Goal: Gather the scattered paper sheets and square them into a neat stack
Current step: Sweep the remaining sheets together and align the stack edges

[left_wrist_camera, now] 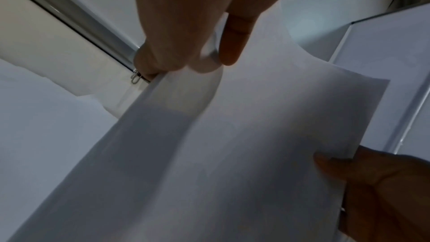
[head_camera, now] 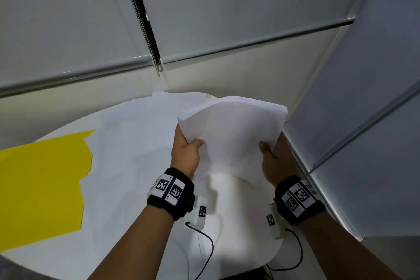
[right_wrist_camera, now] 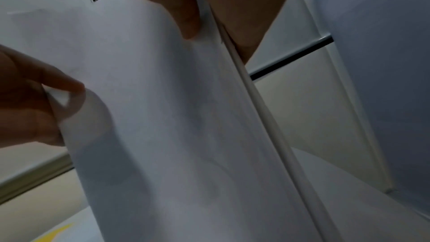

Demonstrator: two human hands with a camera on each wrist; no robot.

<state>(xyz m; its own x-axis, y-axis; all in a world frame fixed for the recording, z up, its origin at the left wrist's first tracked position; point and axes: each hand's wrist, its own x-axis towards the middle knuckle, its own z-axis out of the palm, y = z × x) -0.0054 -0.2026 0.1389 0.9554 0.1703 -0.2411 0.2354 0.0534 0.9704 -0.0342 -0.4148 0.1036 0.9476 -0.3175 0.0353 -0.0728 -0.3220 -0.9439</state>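
head view: both hands lift a sheaf of paper (head_camera: pixel 229 129) above the white table (head_camera: pixel 238 223), left hand (head_camera: pixel 185 153) and right hand (head_camera: pixel 276 161) each pinching a side edge; loose sheets (head_camera: pixel 141 143) lie underneath. left wrist view: thumb (left_wrist_camera: pixel 232 38) presses the sheaf. right wrist view: thumb (right_wrist_camera: pixel 186 17) clamps the paper's edge.

The left hand (left_wrist_camera: pixel 186 30) and right hand (left_wrist_camera: pixel 384 190) pinch opposite edges of the paper stack (left_wrist_camera: pixel 232 154).
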